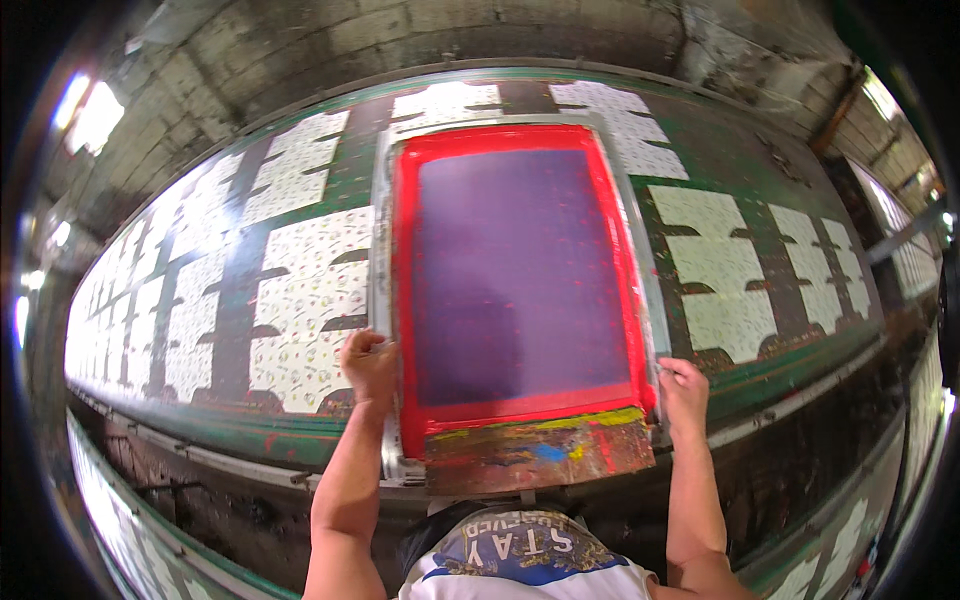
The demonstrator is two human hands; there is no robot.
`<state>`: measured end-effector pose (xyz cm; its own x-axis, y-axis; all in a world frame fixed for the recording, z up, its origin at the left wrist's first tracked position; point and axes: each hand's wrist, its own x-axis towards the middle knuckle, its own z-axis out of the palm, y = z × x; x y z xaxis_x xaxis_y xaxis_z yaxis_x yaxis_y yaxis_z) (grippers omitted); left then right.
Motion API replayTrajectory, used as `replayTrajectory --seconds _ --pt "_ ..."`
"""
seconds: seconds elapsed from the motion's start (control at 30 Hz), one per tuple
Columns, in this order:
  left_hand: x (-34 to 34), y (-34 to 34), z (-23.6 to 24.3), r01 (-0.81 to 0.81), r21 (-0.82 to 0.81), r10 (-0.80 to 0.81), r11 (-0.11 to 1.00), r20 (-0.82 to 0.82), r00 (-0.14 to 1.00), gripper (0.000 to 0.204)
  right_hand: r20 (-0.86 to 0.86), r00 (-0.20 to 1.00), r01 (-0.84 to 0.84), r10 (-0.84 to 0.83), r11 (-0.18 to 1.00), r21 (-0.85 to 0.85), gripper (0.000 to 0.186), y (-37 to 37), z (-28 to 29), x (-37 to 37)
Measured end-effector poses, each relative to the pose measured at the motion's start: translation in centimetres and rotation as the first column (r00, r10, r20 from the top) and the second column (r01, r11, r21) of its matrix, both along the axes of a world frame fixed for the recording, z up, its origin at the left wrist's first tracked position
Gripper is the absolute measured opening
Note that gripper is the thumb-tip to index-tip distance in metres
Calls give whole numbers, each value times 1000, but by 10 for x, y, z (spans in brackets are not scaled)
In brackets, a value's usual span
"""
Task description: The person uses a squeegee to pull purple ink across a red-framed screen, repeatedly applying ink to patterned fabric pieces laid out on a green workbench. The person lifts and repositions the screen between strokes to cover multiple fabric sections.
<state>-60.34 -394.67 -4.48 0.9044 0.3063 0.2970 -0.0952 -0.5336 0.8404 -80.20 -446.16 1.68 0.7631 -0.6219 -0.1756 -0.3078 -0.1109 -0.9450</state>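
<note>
A large screen-printing frame point(636, 240) with a red border and a bluish-purple mesh point(510, 270) lies on the long green printing table point(270, 433). My left hand point(368, 360) is curled closed on the frame's left side, near its lower part. My right hand point(682, 385) grips the right side of the frame at a similar height. Along the frame's near end sits a brown board point(535, 460) smeared with yellow, blue and red paint.
White cut fabric pieces with small prints point(305, 300) lie in rows left and right of the frame and beyond it; those on the right point(715, 300) look fainter. A metal rail point(770, 400) runs along the near edge. Another table point(130, 530) with white pieces shows at lower left.
</note>
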Motion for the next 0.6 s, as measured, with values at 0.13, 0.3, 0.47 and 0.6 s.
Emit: replayTrajectory --seconds 0.13,0.3,0.47,0.6 --pt "2 -23 0 -2 61 -3 998 79 997 23 -31 999 -32 32 999 -8 27 -26 -4 -2" --pt "-3 -43 4 -27 153 16 988 69 997 22 -118 992 -24 32 997 67 28 -42 -4 -10" --pt "-8 -48 13 -45 154 48 987 -17 999 19 -95 993 -54 65 992 110 29 -51 -15 -16" --pt "-8 -47 13 -7 189 8 982 -7 1000 19 -151 971 -220 183 935 -278 38 -38 -3 -18"
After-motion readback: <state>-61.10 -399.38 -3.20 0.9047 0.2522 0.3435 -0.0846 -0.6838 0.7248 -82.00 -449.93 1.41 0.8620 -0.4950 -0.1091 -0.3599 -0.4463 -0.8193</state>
